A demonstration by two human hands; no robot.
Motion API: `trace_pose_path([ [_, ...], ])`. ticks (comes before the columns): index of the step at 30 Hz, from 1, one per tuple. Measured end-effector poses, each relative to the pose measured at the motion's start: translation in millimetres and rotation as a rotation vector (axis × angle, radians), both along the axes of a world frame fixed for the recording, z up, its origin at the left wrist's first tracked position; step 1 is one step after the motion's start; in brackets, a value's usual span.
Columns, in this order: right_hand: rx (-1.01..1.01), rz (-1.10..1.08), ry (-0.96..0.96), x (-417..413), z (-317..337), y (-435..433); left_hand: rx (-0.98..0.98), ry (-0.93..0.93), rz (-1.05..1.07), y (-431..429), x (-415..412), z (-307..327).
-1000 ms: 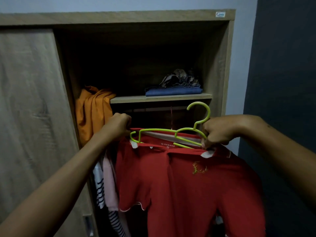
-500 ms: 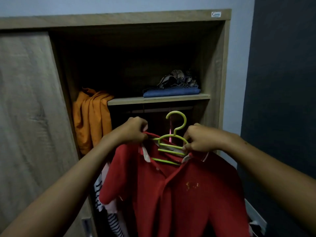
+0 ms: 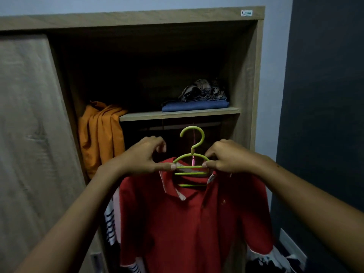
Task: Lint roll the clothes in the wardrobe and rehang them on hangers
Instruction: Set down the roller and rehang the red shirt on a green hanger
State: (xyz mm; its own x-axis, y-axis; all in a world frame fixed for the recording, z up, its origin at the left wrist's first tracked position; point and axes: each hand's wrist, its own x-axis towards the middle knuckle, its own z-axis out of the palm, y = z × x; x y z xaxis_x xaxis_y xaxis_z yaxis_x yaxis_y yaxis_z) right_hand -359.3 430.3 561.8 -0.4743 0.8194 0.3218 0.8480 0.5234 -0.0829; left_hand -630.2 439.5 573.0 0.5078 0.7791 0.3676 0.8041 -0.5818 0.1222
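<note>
Red shirt (image 3: pixel 189 217): matt cloth. Green hanger (image 3: pixel 192 154): smooth plastic, slight gloss. Wardrobe (image 3: pixel 244 75): matt wood-grain board. Orange garment (image 3: pixel 100 134), left: soft cloth.

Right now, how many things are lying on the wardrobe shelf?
2: a folded blue garment at the right of the shelf, and a crumpled patterned cloth on top of it. The dark back may hide more.

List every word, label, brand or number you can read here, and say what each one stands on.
On the sticker at the top right corner of the wardrobe frame: a short printed logo, too blurred to read.
On the red polo shirt hung on the green hanger: no readable label or print shows.
No other text is visible.
</note>
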Motion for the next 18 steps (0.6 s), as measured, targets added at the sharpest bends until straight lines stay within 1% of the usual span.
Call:
trace_pose_path([
  [1, 0.014, 0.003, 0.005, -0.2, 0.2, -0.1, -0.073, 0.015, 0.001, 5.3, -0.9, -6.6],
  [3, 0.014, 0.01, 0.003, 1.2, -0.4, 2.1, -0.238, -0.045, -0.048, 13.9, 0.6, -22.1],
  [5, -0.054, 0.024, 0.008, 5.9, -0.7, 7.0, -0.276, -0.117, -0.083, 20.1, 3.1, -33.6],
  [7, -0.163, 0.049, 0.038, 11.7, -1.2, 10.6, -0.236, -0.149, -0.066, 27.8, 2.3, -40.6],
  [9, -0.2, 0.054, 0.102, 15.3, -2.3, 11.3, -0.156, -0.134, -0.028, 33.9, -0.7, -44.9],
  [10, -0.195, 0.063, 0.169, 15.9, -3.0, 11.1, -0.118, -0.12, -0.006, 35.4, -2.3, -45.9],
  [13, -0.093, 0.089, 0.343, 14.9, -2.4, 8.0, -0.014, -0.047, 0.07, 38.3, -6.7, -48.7],
  [16, 0.025, 0.167, 0.448, 16.2, 0.9, 3.7, 0.055, -0.012, 0.143, 43.9, -16.7, -53.3],
  [18, 0.051, 0.27, 0.473, 16.2, 4.5, -5.9, 0.09, -0.027, 0.158, 47.9, -27.4, -55.8],
])
